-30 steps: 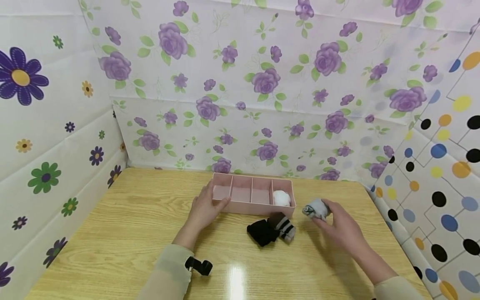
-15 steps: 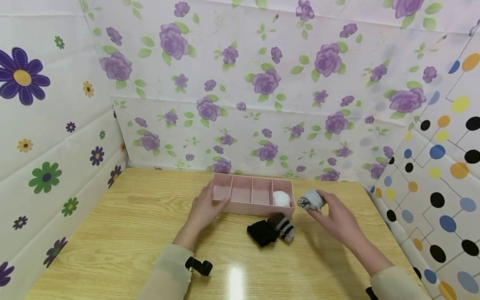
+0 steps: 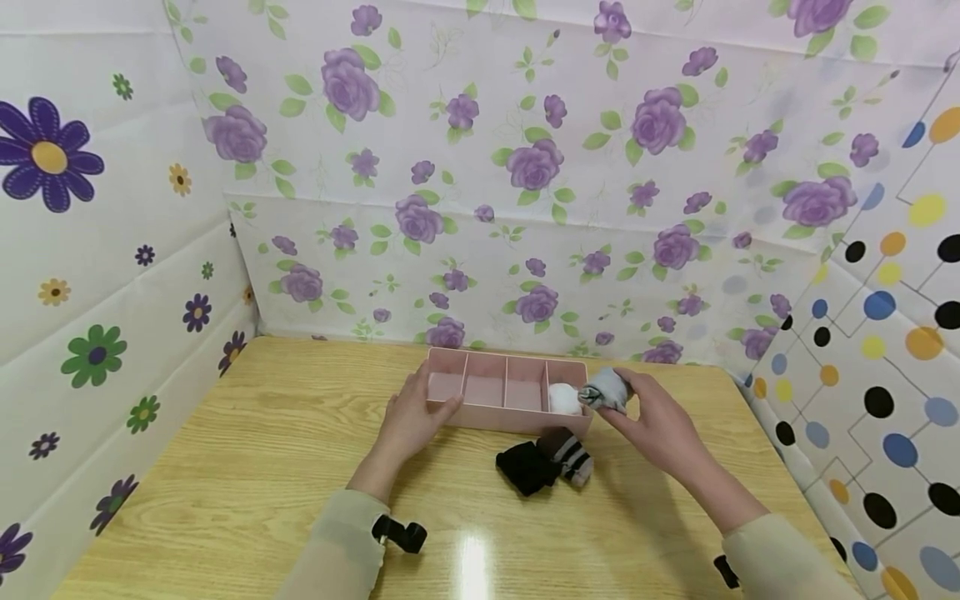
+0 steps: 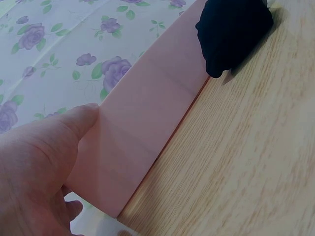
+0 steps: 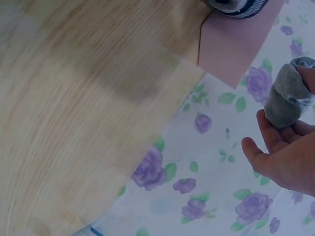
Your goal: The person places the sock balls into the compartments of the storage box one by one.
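Note:
A pink divided storage box (image 3: 491,417) lies near the back of the table, with a white balled sock (image 3: 564,398) in its rightmost compartment. My left hand (image 3: 412,417) grips the box's left end, thumb at the front wall's rim and fingers round the corner. In my right hand (image 3: 663,425) is a rolled grey sock (image 3: 606,390), pinched between thumb and fingers beside the box's right end. The right wrist view shows this grey sock (image 5: 285,96) above the fingertips. A black folded sock (image 3: 527,468) and a striped grey-brown sock (image 3: 572,457) lie together in front of the box.
The wooden table (image 3: 300,467) runs back to a flowered cloth wall (image 3: 480,167). Patterned cloth also hangs at the left and right sides. Black straps with camera mounts sit at both wrists.
My right hand has moved left and farther back with the grey sock, from right of the box to its right rim. The left hand and the box have stayed put.

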### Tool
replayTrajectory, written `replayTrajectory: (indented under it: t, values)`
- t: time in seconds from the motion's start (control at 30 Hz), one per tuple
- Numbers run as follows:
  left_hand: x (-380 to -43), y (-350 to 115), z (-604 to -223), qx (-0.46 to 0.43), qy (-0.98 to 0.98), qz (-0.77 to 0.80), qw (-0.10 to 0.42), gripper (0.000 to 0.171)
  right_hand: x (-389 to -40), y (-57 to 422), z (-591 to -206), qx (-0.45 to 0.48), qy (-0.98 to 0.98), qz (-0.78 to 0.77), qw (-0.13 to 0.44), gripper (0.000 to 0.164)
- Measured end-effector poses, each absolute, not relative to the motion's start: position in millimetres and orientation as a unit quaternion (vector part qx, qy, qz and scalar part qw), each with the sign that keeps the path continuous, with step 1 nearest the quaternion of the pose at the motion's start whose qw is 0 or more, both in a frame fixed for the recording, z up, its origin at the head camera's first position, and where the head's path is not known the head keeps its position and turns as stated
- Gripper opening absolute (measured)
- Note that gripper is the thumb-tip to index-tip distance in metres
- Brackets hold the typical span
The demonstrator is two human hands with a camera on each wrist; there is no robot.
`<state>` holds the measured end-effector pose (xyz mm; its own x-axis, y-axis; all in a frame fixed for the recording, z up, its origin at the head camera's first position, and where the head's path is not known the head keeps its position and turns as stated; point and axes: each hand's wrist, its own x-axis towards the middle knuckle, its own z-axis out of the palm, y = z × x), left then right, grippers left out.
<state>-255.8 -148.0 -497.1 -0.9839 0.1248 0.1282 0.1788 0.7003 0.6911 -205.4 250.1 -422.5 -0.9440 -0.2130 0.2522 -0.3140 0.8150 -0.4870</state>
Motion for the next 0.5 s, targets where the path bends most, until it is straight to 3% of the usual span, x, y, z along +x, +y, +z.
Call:
replayTrajectory:
  t: [0.5]
  values:
    - [-255,-148,-496,-0.083,-0.922,-0.377,0.037,0.104,-225,228,-419,0.17,-0.943,0.277,0.076,0.071]
